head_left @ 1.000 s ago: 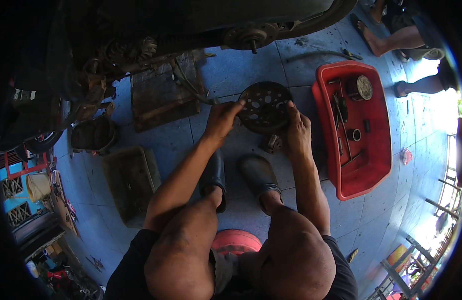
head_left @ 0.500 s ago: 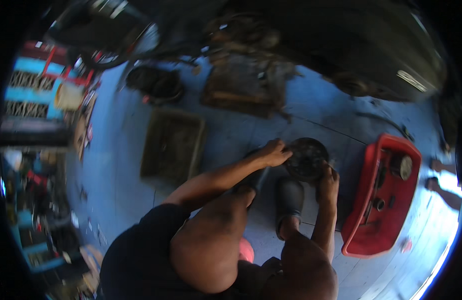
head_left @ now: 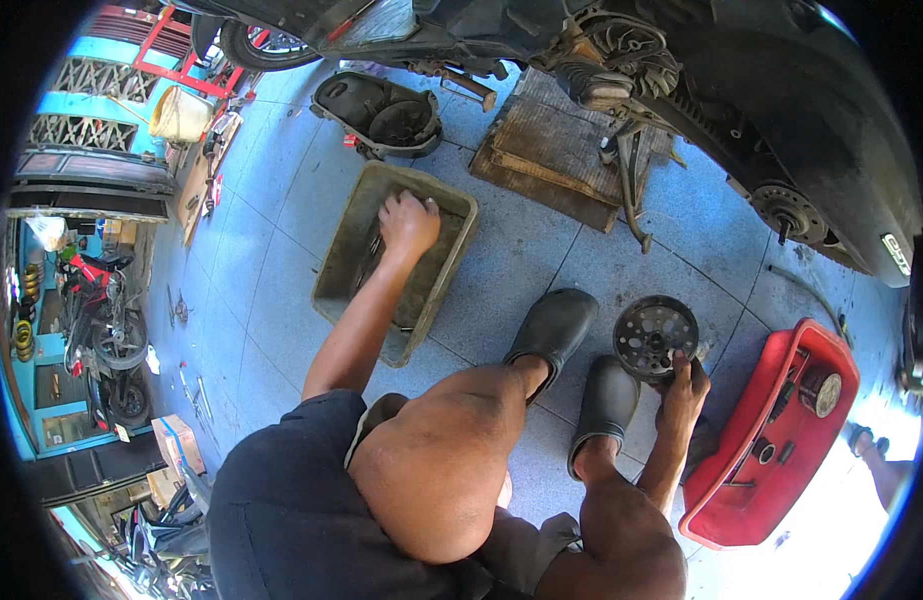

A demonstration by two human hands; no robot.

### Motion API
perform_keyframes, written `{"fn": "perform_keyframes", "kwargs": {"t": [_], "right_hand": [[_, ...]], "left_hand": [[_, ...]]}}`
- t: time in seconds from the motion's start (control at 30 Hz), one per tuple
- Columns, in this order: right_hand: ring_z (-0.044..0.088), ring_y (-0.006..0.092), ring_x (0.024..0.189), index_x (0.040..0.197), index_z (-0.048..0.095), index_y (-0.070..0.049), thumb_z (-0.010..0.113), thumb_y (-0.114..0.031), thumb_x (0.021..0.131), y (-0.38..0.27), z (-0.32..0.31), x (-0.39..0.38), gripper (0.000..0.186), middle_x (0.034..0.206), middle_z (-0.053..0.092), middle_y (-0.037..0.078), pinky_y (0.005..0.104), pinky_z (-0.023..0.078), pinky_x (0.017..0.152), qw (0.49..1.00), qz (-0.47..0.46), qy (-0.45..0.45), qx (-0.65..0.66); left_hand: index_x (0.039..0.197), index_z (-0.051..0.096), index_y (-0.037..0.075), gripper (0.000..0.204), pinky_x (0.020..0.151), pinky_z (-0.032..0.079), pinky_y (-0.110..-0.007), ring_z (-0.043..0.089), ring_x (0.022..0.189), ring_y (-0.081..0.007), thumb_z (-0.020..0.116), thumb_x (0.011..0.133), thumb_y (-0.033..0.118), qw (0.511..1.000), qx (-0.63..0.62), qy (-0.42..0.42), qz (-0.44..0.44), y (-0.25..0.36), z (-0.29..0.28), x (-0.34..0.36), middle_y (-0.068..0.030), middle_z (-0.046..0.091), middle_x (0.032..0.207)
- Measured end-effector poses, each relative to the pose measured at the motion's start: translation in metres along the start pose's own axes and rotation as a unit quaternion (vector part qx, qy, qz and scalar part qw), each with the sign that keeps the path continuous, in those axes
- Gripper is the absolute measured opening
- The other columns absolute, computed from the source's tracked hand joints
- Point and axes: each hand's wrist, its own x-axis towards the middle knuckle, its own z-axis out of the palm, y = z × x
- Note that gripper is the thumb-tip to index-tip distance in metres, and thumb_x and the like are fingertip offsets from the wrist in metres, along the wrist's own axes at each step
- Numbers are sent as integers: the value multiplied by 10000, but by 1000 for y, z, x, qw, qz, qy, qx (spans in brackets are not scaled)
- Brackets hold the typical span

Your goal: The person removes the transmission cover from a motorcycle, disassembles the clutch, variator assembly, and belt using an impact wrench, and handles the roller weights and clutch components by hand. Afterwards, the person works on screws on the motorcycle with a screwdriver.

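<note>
My right hand (head_left: 684, 392) pinches the near right rim of a round metal clutch bell (head_left: 656, 338), which has several holes in its face. The bell is just beyond the toe of my right clog (head_left: 607, 405). Over to the left, my left hand (head_left: 409, 224) reaches down into a worn greenish-grey plastic bin (head_left: 459, 222). Its fingers are curled downward, and whatever they grip is hidden beneath them. Dark slender pieces (head_left: 366, 268) lie in the bin beside that hand.
A red plastic tub (head_left: 781, 480) with metal parts stands at the right. Ahead are a partly dismantled scooter (head_left: 831, 130), flattened cardboard (head_left: 551, 150) and a black engine cover (head_left: 381, 112). A hose (head_left: 806, 285) lies beyond the tub. Another person's leg (head_left: 881, 470) shows far right.
My left hand has left the clutch bell and moved left into the bin. My right hand still holds the bell. The view has shifted and become sharper.
</note>
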Motion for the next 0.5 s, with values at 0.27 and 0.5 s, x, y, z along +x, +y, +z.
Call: {"fn": "perform_keyframes", "kwargs": {"t": [0.27,0.5], "right_hand": [[620,194,830,1135,573,72,632,-303,881,-20,58,-4,457,981,627,137,301,517,630,981,53,-155,101],[647,260,846,1158,556,84,678,-316,864,-10,24,10,511,1001,646,179,351,519,676,977,-75,-176,-97]], "left_hand": [[1003,602,12,355,694,494,-379,607,751,-217,584,914,355,825,-388,-407,67,112,-3,-97,-166,623,870],[957,657,-28,200,706,465,-280,573,769,-122,590,870,140,899,-390,-198,10,20,-31,-68,-58,640,818]]}}
